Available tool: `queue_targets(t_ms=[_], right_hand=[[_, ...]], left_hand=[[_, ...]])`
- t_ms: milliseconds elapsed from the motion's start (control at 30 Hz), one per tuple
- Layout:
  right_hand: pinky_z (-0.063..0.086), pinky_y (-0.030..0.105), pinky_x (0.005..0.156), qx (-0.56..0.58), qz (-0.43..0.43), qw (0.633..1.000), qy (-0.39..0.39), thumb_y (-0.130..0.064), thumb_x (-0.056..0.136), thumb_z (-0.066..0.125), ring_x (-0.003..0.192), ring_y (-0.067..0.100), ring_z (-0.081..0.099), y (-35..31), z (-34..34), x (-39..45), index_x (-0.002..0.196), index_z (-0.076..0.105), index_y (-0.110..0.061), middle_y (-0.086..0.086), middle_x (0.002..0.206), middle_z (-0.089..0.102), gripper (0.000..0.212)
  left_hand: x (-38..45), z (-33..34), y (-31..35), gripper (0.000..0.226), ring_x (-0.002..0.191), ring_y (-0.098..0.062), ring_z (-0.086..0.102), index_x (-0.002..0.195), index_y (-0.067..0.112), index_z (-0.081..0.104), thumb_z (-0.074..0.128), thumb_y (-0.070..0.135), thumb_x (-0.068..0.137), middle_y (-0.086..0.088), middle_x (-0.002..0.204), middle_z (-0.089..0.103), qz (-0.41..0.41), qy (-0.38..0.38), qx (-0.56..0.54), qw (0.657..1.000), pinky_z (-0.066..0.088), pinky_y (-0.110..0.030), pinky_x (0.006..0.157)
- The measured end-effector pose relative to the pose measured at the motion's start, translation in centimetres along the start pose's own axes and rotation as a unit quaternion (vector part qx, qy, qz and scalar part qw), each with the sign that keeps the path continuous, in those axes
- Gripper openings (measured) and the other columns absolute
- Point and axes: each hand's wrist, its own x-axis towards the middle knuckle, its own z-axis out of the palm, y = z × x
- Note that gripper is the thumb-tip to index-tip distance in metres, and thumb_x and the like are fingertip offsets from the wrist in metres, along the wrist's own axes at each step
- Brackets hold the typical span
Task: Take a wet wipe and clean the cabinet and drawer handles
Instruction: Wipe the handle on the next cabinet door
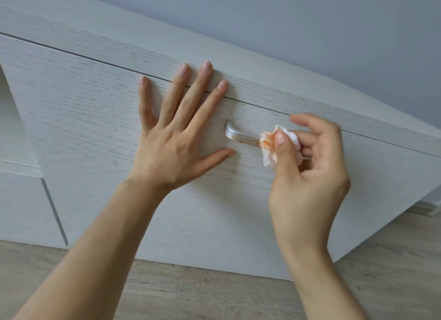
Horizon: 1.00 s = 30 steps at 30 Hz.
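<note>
Right hand pinches wipe, soft, limp, orange-stained, bunched on rigid metal handle; left hand flat, grasping nothing, bracing drawer.

Pale wood-grain cabinet standing on grey-brown plank floor, silver handle fixed to its drawer front, left hand pressed flat on that front

White wood-grain drawer, silver handle (orange smears), orange-stained white wipe
</note>
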Motion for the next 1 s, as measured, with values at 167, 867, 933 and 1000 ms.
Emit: queue_targets(t_ms=[167,867,933,1000], right_hand=[[0.043,0.022,0.074,-0.158,-0.172,0.972,-0.006,-0.014,0.090,0.061,0.076,0.024,0.056,1.8,-0.2,-0.1,0.097,0.072,-0.004,0.010,0.088,0.066,0.016],[0.038,0.037,0.076,-0.236,-0.351,0.906,0.003,-0.027,0.089,0.067,0.084,0.017,0.054,4.2,-0.8,1.1,0.099,0.074,-0.019,-0.005,0.094,0.072,0.014],[0.040,0.034,0.076,-0.213,-0.377,0.902,0.000,-0.020,0.088,0.069,0.083,0.016,0.056,4.2,-0.2,1.3,0.096,0.074,-0.015,-0.001,0.091,0.072,0.011],[0.043,0.033,0.074,-0.168,-0.388,0.906,-0.004,-0.013,0.087,0.070,0.078,0.019,0.058,3.9,0.8,1.6,0.091,0.075,-0.010,0.001,0.087,0.073,0.007]], left_hand=[[0.0,0.2,0.0,0.087,0.143,-0.028,0.015,0.150,0.016,0.024,0.047,0.071,0.086,-0.008,0.154,0.024,0.001,0.012,0.007,1.000,0.003,-0.060,0.110],[0.0,0.2,0.1,0.086,0.143,-0.028,0.015,0.150,0.016,0.025,0.047,0.069,0.086,-0.010,0.154,0.025,-0.002,0.015,-0.004,1.000,0.000,-0.058,0.112],[0.0,0.2,0.2,0.086,0.143,-0.028,0.015,0.150,0.016,0.025,0.047,0.070,0.086,-0.010,0.154,0.025,-0.004,0.014,-0.004,1.000,-0.001,-0.057,0.112],[0.1,0.3,0.3,0.085,0.143,-0.028,0.016,0.149,0.016,0.026,0.048,0.069,0.086,-0.010,0.154,0.027,-0.005,0.018,-0.002,1.000,0.001,-0.058,0.112]])
